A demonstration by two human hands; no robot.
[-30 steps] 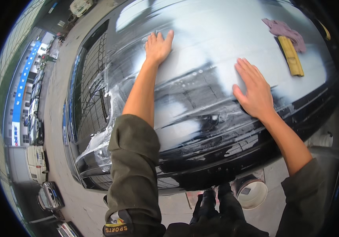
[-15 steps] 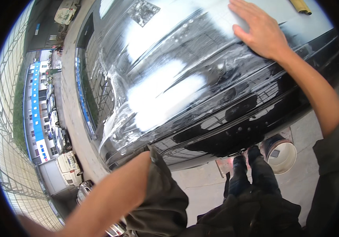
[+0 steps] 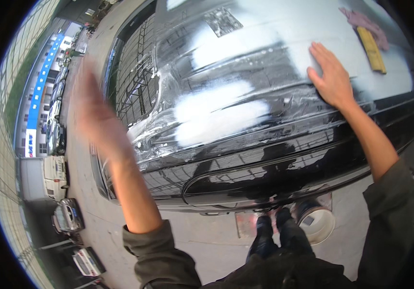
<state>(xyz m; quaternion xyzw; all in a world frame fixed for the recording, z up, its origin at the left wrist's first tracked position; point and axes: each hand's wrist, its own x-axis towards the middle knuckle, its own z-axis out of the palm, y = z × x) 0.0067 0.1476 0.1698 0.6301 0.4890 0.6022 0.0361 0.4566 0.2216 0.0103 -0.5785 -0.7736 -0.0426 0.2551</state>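
I count two bare hands, one car panel and three loose things lying on it. The broad dark car panel (image 3: 221,127), smeared with wet streaks and pale patches, fills the middle of my view, just in front of the person. On it are one yellow block (image 3: 372,50) and one mauve cloth (image 3: 368,26), touching each other at upper right, and one dark speckled square sheet (image 3: 223,21) near the top, well apart from them. One pale bucket (image 3: 320,229) stands on the floor just beside the person's two legs (image 3: 281,236). At far left I pick out one white van (image 3: 55,178); the row of parked cars above it is too small for me to count. The right hand (image 3: 330,74) lies open and palm down on the panel, fingers together and pointing up and slightly left, thumb spread; its forearm slants up and left out of a rolled dark sleeve. The left hand (image 3: 98,115) is raised beside the panel's left end, fingers upward, with its forearm leaning left. It is so blurred that I cannot tell whether it is open or closed.
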